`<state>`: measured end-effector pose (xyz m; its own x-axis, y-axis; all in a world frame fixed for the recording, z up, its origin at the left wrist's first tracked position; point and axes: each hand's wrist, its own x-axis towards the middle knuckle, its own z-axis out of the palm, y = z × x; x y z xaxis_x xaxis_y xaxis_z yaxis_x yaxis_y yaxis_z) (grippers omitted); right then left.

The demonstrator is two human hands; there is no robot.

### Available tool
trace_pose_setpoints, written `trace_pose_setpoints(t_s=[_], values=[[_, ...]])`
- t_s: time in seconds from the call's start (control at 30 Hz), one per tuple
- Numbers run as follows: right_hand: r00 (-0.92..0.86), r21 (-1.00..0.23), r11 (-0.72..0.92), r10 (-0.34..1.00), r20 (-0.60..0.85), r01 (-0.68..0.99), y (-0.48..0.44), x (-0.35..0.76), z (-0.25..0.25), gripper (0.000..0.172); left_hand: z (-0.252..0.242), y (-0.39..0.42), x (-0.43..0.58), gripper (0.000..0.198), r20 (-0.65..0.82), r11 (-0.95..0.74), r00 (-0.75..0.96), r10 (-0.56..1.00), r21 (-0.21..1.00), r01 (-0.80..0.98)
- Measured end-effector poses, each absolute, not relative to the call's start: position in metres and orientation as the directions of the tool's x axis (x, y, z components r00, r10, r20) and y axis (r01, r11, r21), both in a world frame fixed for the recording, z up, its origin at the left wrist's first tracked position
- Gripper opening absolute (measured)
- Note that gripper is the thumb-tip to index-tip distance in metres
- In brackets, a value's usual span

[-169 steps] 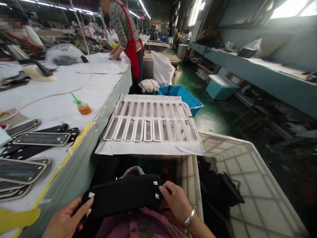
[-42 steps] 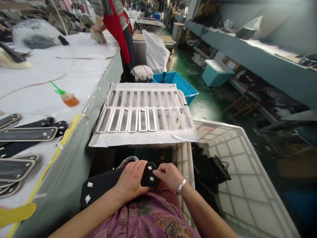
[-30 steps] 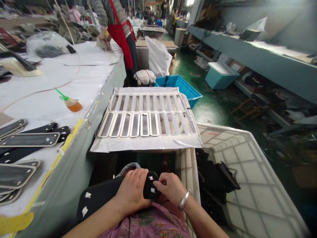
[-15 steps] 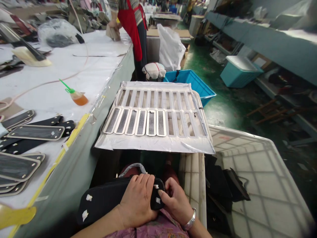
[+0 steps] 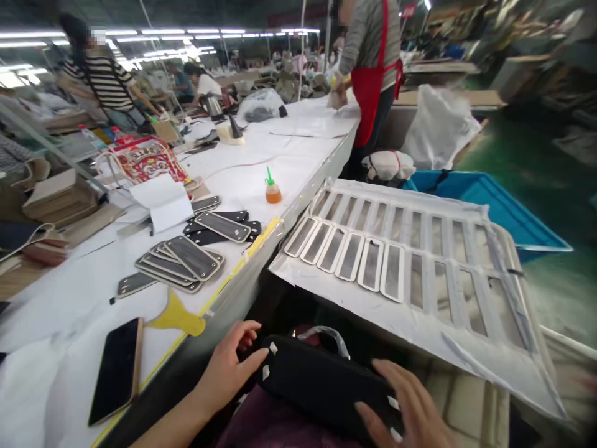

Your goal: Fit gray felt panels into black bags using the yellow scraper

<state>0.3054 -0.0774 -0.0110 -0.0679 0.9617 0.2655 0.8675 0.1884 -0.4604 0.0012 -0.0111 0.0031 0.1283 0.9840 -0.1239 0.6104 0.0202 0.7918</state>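
Left hand [image 5: 228, 364]: fingers are staying unclenched, thumb is touching black bag's [image 5: 321, 382] left end.
Right hand [image 5: 417, 404]: is straddling bag's right end, blurring; can't tell if gripping.
Black bag: is lying between hands, looking light, soft-sided, flat-faced; ends are probably offering best hold.
White tabs [image 5: 265, 372]: are sitting at bag's ends, showing no readable writing.
Red patterned bag [image 5: 158, 163]: is standing beyond black bag, leftward; any lettering is blurring out.

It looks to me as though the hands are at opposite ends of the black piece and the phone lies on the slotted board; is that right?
Not quite: the phone lies on the table, not the slotted board, as the head view shows. The left hand and right hand are indeed at opposite ends of the black piece.
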Motion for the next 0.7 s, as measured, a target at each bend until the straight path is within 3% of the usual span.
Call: trace_pose_setpoints(t_s=[0.07,0.2,0.3,0.47,0.7], values=[[-0.326,-0.398,0.41,0.908,0.265,0.821,-0.055,0.265,0.0,0.057,-0.008,-0.009,-0.016,0.035,-0.287,0.176,0.163,0.944,0.856,0.487],[-0.521,-0.399,0.499,0.851,0.06,0.769,-0.023,0.204,0.001,0.071,-0.02,-0.003,-0.019,0.035,-0.346,0.248,0.254,0.903,0.904,0.348],[-0.549,-0.389,0.494,0.835,-0.037,0.778,-0.013,0.192,-0.005,0.076,-0.02,0.004,-0.018,0.035,-0.32,0.221,0.266,0.909,0.913,0.344],[-0.542,-0.36,0.485,0.837,-0.074,0.797,-0.013,0.194,-0.012,0.072,-0.018,0.017,-0.023,0.034,-0.358,0.227,0.38,0.853,0.91,0.347],[-0.533,-0.339,0.478,0.842,-0.087,0.81,-0.019,0.192,-0.009,0.07,-0.01,0.019,-0.02,0.031,-0.254,0.038,0.431,0.866,0.892,0.451]])
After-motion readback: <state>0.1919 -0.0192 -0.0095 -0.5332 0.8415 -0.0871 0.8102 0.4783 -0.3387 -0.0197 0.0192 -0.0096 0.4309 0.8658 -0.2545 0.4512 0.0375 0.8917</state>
